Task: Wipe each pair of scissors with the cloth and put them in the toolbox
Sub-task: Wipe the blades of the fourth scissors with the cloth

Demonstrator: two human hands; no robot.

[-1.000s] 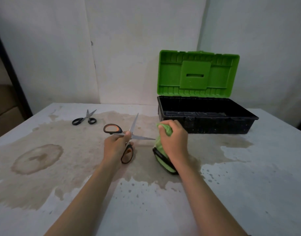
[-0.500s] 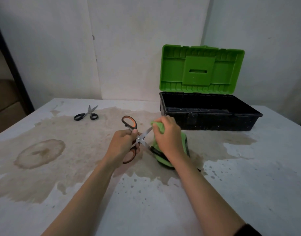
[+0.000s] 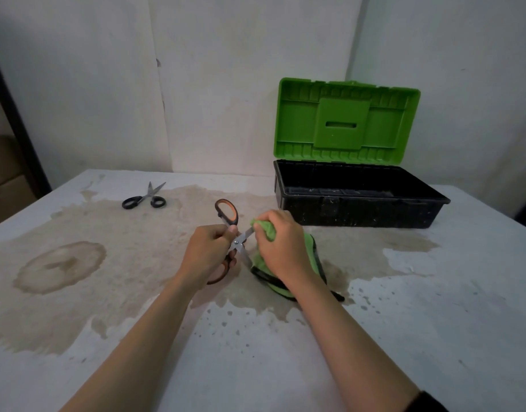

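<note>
My left hand (image 3: 206, 253) grips the orange-and-black scissors (image 3: 228, 216) near their pivot, blades spread apart. My right hand (image 3: 281, 246) pinches the green cloth (image 3: 266, 228) around one blade; the rest of the cloth, edged in black, hangs down to the table under that hand. Most of the blades are hidden by the cloth and fingers. A second, smaller pair of black-handled scissors (image 3: 144, 199) lies on the table at the far left. The toolbox (image 3: 359, 211) stands at the back right, its black tub open and green lid (image 3: 346, 120) upright.
The white table (image 3: 419, 316) carries a wide brown stain (image 3: 59, 266) across its left and middle. A pale wall rises right behind the table. A dark frame and boxes sit beyond the table's left edge.
My left hand turned the orange scissors so one handle points up and away. My right hand moved the cloth up onto a blade near the pivot.
</note>
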